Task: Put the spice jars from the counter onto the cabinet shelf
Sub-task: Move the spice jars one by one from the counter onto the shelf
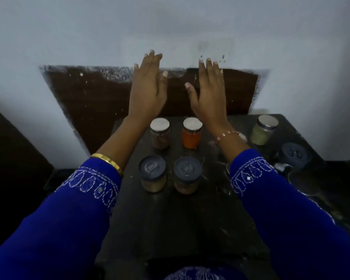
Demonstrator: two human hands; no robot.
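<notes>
Broadly, a pale wall (89,27) fills the upper half of the view, with one dark brown panel (93,98) set into it; whether that panel is a cabinet door or something else is hard to make out. Below it lies one dark surface (170,219), dusty and dim, its near edge cut off at the bottom of the view.

Two arms in blue embroidered sleeves reach forward over the surface. The left hand (148,87) and the right hand (207,91) are both raised in front of the panel, backs toward the camera, fingers straight and spread; each grip is slack and holds nothing. One gold bangle (109,161) sits on the left wrist, one thin bracelet (227,135) on the right.

Six spice jars stand on the surface, none touched. Four form a square between the forearms: at the back the brown jar (160,133) and the orange jar (192,133), both with pale lids; in front the tan jar (152,173) and the reddish-brown jar (187,175), both with dark grey lids. Off to the right, well apart from these, stands the green jar (263,130) with a pale lid, and nearer, the dark-lidded jar (294,154), whose contents are lost in shadow. Small pale objects beside that last jar are too dim and partly hidden by the right sleeve to identify.
</notes>
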